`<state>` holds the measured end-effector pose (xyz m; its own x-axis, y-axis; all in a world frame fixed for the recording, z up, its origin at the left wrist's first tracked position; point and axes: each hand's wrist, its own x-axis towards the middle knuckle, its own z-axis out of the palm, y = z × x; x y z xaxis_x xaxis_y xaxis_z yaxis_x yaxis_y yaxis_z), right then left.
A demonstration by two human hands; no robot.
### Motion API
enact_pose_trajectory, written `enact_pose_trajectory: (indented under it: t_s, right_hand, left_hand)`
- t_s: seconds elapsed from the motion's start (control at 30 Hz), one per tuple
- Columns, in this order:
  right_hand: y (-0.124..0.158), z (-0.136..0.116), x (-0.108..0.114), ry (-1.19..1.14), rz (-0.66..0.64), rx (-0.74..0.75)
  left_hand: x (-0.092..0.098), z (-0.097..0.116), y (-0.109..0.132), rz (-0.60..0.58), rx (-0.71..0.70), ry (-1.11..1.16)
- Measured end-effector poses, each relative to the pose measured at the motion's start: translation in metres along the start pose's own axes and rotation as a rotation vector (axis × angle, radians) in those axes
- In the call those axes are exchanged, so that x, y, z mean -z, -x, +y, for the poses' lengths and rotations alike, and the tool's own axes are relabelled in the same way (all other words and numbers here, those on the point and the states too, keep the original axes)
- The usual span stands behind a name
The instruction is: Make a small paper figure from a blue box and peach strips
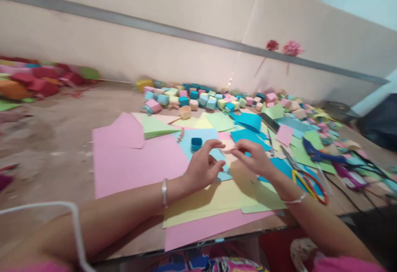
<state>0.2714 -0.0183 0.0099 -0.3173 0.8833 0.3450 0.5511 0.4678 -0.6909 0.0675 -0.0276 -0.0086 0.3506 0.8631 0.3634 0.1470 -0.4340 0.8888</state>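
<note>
My right hand (pixel 252 156) pinches a small peach paper piece (pixel 228 146) between thumb and fingertips. Just left of it, my left hand (pixel 203 164) is curved with its fingers apart; an index fingertip comes near the peach piece, and I see nothing held in that hand. Behind the left hand stands a small dark blue paper box (pixel 196 144), its hollow side up, on a light blue sheet (pixel 204 134). A little row of peach paper bits (pixel 181 134) lies beyond the box. Yellow paper sheets (pixel 214 197) spread under both wrists.
Pink sheets (pixel 136 168) lie at left. Many small folded paper boxes (pixel 194 95) line the wall. To the right are scissors (pixel 307 181), a blue glue gun (pixel 319 154) and a pink-purple tool (pixel 349 177) with black cables. A white cable (pixel 76 222) crosses the near left.
</note>
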Motion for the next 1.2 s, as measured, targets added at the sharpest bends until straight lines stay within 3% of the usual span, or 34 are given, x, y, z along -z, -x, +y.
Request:
enact_pose_trajectory:
  t_s: [0.1, 0.17, 0.47, 0.73, 0.87, 1.03, 1.2]
  right_hand:
    - [-0.002, 0.018, 0.005, -0.309, 0.075, -0.301]
    - [-0.004, 0.026, 0.007, -0.447, 0.101, -0.379]
    - [-0.005, 0.037, 0.005, -0.552, 0.139, -0.375]
    - [-0.004, 0.038, 0.006, -0.476, 0.260, -0.290]
    - [-0.002, 0.033, 0.004, -0.353, 0.270, -0.217]
    - [0.000, 0.023, 0.004, -0.162, 0.260, -0.011]
    - [0.004, 0.017, -0.001, -0.168, 0.150, 0.067]
  left_hand:
    - [0.006, 0.000, -0.007, 0.110, -0.119, -0.120]
    - [0.009, -0.003, -0.011, 0.130, -0.165, -0.151]
    - [0.007, -0.015, -0.013, -0.001, -0.226, -0.192]
    - [0.000, -0.016, -0.001, -0.245, -0.331, -0.210]
    - [0.001, -0.006, 0.000, -0.238, -0.190, -0.178]
    - [0.004, -0.001, -0.012, -0.086, 0.073, -0.101]
    - [0.003, -0.008, -0.018, 0.028, 0.178, 0.031]
